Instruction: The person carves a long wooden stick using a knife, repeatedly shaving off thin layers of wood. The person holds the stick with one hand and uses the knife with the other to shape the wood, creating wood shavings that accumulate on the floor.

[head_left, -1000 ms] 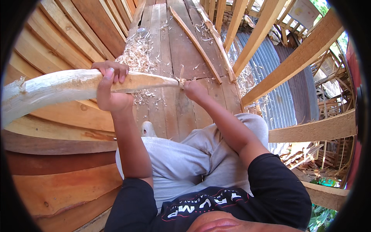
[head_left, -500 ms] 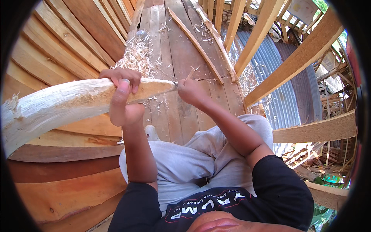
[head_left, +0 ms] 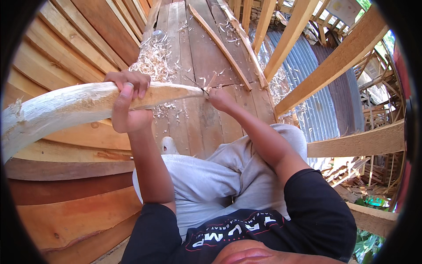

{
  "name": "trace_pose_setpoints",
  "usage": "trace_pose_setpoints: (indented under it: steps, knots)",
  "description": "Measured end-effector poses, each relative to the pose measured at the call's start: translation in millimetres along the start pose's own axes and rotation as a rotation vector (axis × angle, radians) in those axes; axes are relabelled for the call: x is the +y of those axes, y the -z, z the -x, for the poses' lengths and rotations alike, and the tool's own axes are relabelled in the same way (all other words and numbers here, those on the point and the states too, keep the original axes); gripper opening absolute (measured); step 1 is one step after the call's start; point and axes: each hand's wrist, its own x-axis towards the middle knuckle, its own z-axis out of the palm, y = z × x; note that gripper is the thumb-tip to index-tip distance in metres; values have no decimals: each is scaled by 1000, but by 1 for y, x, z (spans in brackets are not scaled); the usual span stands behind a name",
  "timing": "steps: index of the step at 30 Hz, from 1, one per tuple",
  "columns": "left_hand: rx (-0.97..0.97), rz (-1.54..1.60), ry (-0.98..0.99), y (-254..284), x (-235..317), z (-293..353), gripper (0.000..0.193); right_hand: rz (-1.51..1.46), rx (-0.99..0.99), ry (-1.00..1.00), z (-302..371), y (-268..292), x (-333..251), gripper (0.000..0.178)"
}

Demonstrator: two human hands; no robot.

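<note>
A long, pale, peeled wooden pole [head_left: 57, 106] comes in from the left edge and narrows to a shaved tip in the middle. Around it, a little back from the tip, my left hand [head_left: 130, 103] is closed, thumb on the near side and fingers over the top. My right hand [head_left: 223, 99] is closed in a fist just right of the tip. Out of the fist shows a thin dark blade [head_left: 205, 91], like a knife's, against the tip; its handle is hidden in my fingers. A thin light sliver of wood [head_left: 212, 80] sticks up beside the fist.
Curly shavings [head_left: 154, 59] lie piled on the plank floor [head_left: 193, 127] beyond the pole. Two long wood strips, one a narrow batten [head_left: 220, 46], lie farther off. Upright boards [head_left: 66, 57] line the left; railing posts [head_left: 290, 35] and corrugated metal sheets [head_left: 303, 75] are at right.
My left hand has shifted slightly left and up in the picture with the pole. My right fist has moved a little right, staying at the tip.
</note>
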Motion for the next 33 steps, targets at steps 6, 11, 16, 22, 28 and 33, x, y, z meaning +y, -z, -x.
trace_pose_setpoints:
  steps: [6, 11, 16, 22, 28, 33]
  knots:
    - [-54, -29, -21, 15, 11, -3, 15, -32, -33, 28, 32, 37, -94, 41]
    - [-49, 33, 7, 3, 1, -2, 14, 131, -48, -8, 3, 8, -1, 38]
    - [-93, -28, -16, 18, 10, -3, 14, -23, -59, 71, 21, 27, -83, 39]
    - [-123, 27, 6, 20, 6, -5, 13, 142, -13, -43, 8, 4, -27, 34]
    - [-99, 72, 32, 19, 6, -8, 13, 85, 145, -262, 1, 2, 0, 45]
    - [-43, -40, 30, 17, 13, -7, 14, 255, 106, -238, -8, 10, -5, 48]
